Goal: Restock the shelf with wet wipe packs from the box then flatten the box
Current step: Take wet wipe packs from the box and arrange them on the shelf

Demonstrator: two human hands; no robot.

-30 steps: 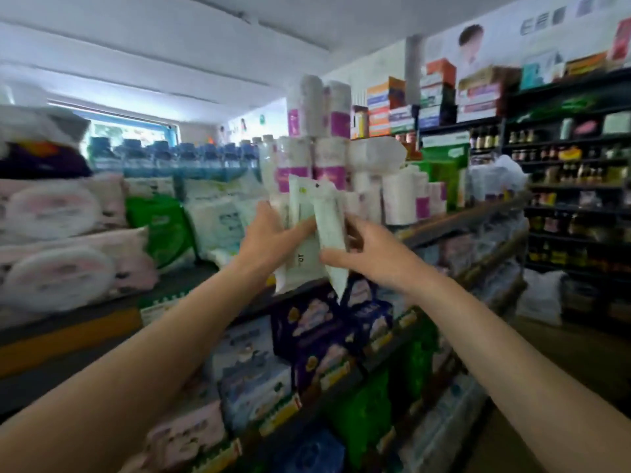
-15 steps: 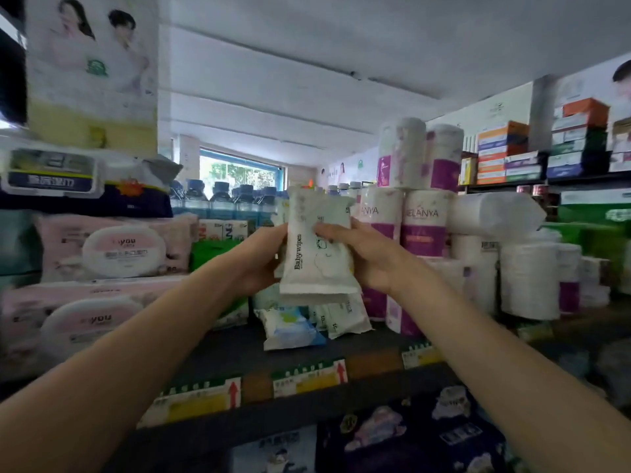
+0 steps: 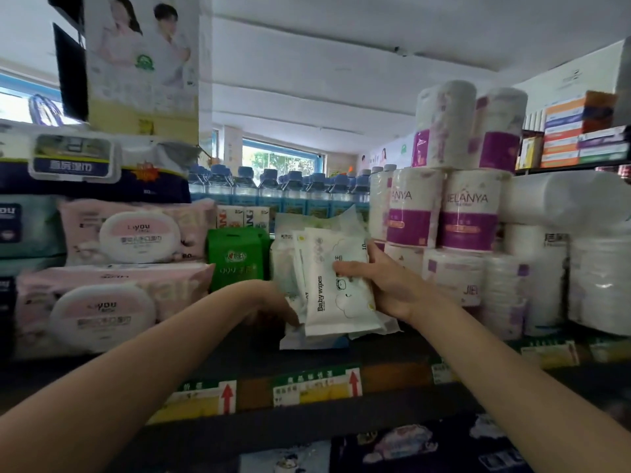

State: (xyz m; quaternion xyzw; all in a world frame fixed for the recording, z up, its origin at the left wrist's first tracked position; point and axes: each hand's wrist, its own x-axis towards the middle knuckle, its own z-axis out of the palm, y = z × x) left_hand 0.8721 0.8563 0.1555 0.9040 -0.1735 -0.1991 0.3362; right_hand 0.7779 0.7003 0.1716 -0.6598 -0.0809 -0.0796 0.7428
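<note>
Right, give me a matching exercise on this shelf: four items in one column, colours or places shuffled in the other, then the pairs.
Items:
1. baby wipes pack
2. green box
3. paper rolls
4. water bottles

Descriptions:
A. purple labels, right of the hands
B. white, held by the right hand
C. blue caps, at the back
D. left of the wipes stack

Pairs: 1-B, 2-D, 3-A, 4-C
</note>
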